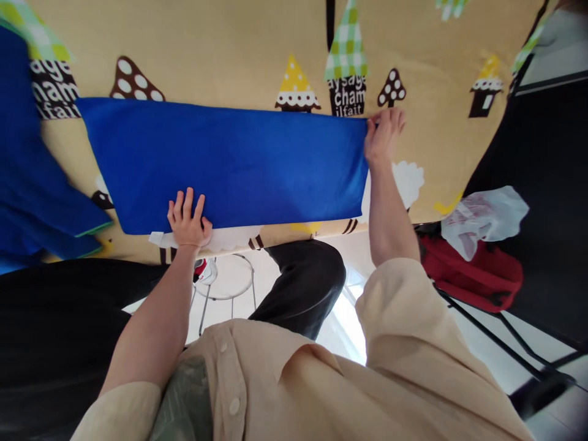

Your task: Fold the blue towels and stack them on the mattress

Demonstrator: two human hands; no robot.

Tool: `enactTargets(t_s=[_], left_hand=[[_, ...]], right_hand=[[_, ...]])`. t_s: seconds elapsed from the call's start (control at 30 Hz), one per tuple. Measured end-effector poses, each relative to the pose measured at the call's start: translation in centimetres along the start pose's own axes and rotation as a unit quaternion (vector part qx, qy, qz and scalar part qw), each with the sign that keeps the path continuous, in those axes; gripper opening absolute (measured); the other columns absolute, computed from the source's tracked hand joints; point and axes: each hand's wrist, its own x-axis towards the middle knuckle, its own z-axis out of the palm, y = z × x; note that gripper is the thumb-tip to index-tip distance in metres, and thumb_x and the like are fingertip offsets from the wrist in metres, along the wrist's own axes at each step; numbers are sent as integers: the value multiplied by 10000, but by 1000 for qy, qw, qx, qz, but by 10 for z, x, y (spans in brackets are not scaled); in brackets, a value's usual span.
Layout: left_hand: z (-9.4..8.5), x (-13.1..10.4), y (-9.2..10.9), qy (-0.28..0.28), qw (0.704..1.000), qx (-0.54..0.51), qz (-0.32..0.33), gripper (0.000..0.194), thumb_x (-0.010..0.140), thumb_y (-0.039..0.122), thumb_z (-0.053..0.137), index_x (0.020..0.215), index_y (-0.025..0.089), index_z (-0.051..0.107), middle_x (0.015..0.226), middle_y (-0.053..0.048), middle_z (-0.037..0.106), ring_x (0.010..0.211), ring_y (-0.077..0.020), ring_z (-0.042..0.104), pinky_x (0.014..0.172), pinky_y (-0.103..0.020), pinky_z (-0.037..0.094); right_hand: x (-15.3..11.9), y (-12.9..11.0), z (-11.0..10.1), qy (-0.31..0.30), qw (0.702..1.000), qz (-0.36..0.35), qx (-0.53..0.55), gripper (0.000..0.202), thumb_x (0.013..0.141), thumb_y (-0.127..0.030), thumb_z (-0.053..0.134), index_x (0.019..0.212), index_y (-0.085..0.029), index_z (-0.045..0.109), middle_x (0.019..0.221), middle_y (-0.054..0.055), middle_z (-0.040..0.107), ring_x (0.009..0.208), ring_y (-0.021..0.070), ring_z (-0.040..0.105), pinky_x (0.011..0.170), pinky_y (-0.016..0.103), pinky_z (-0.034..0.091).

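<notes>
A blue cloth (239, 162), folded into a long flat strip, lies across the patterned tablecloth (220, 49). My left hand (188, 220) rests flat on its near edge, fingers spread, beside a small white tag (157, 237). At the cloth's far right corner is my right hand (384, 138), thumb and fingertips closed on the corner. The cloth's right edge runs down next to my right wrist.
More blue fabric with green edging (41, 159) is heaped at the left. Beyond the table's right edge are a white plastic bag (487, 217) and a red bag (478, 275). A round stool frame (229, 297) stands beneath the near edge.
</notes>
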Motion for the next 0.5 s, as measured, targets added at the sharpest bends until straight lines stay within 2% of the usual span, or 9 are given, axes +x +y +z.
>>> enactTargets(t_s=[0.1, 0.17, 0.23, 0.3, 0.4, 0.47, 0.5], left_hand=[[2, 0, -2, -5, 1000, -1, 2, 711, 878, 427, 552, 1540, 170, 586, 1721, -163, 375, 1666, -387, 146, 1334, -663, 13], [2, 0, -4, -6, 1000, -2, 6, 719, 873, 425, 561, 1540, 156, 586, 1725, -171, 364, 1668, -389, 136, 1336, -659, 1], [2, 0, -5, -9, 1000, -2, 7, 725, 873, 424, 563, 1544, 149, 581, 1729, -173, 354, 1669, -389, 129, 1339, -658, -11], [2, 0, -6, -16, 1000, -2, 5, 730, 878, 426, 558, 1555, 154, 567, 1737, -164, 341, 1671, -387, 118, 1341, -661, -24], [2, 1, -6, -14, 1000, -8, 2, 732, 883, 431, 560, 1572, 182, 548, 1749, -133, 325, 1673, -382, 111, 1343, -666, -38], [2, 1, -6, -4, 1000, -16, 6, 731, 878, 433, 571, 1570, 197, 551, 1748, -119, 333, 1671, -383, 121, 1346, -666, -37], [3, 1, -6, -1, 1000, -21, 8, 730, 874, 432, 578, 1567, 204, 555, 1746, -113, 339, 1670, -384, 127, 1348, -666, -36]], right_hand=[[-41, -34, 18, 66, 997, -1, -34, 651, 1156, -484, 82, 1583, -168, 458, 1746, 130, 324, 1648, 238, 156, 1336, 611, 100], [-67, -45, 31, 2, 995, -77, -60, 654, 1143, -549, 156, 1663, -209, 361, 1783, 44, 267, 1672, 207, 88, 1365, 564, 62], [-78, -40, 42, -64, 988, -117, -78, 690, 1130, -583, 172, 1693, -208, 312, 1794, 22, 239, 1678, 188, 81, 1372, 534, 76], [-72, -25, 47, -61, 990, -90, -88, 703, 1132, -567, 153, 1706, -178, 268, 1803, 45, 201, 1677, 174, 81, 1365, 536, 95], [-47, -5, 43, -33, 994, -43, -99, 672, 1160, -497, 81, 1708, -121, 177, 1811, 88, 145, 1666, 132, 45, 1350, 541, 83], [-43, -8, 38, -36, 993, -25, -109, 691, 1162, -484, 1, 1705, -89, 162, 1807, 114, 147, 1662, 118, 18, 1347, 524, 61], [-49, -15, 35, -29, 993, -15, -113, 708, 1158, -487, -19, 1706, -77, 165, 1804, 129, 149, 1665, 127, 7, 1347, 520, 53]])
